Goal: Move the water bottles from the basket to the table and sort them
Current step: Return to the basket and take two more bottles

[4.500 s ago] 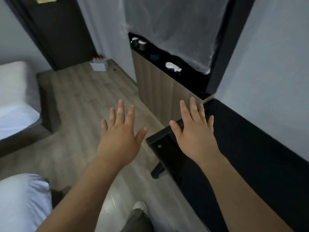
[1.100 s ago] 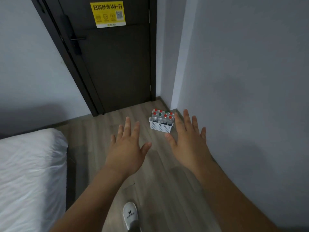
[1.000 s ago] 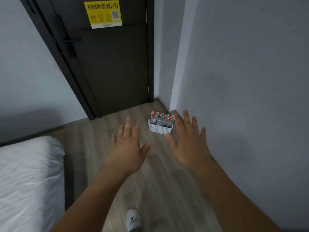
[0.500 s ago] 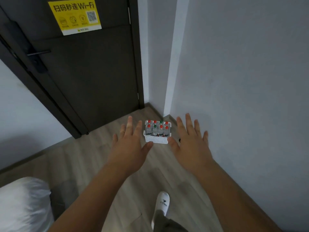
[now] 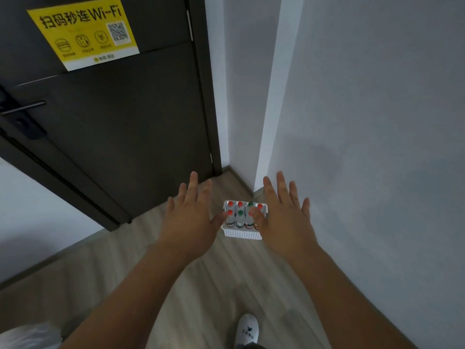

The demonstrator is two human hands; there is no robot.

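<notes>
A small white plastic basket [image 5: 242, 234] stands on the wooden floor in the corner by the wall. It holds several upright water bottles [image 5: 240, 217], most with red caps and two with green caps. My left hand [image 5: 191, 217] is stretched out palm down, fingers spread, just left of the basket. My right hand [image 5: 283, 217] is spread the same way at its right side, the thumb covering part of the bottles. Both hands hold nothing and are above the basket, not touching it. No table is in view.
A dark door [image 5: 113, 109] with a yellow Wi-Fi sign [image 5: 83, 34] and a lever handle [image 5: 22, 108] fills the upper left. A grey wall [image 5: 364, 122] runs along the right. My white shoe [image 5: 247, 329] is on the floor below; white bedding [image 5: 27, 337] shows at the lower left.
I turned from the black table, walked toward the door corner, and the basket has come much nearer, now lying between my spread hands. Most of the bed has slipped out of view.
</notes>
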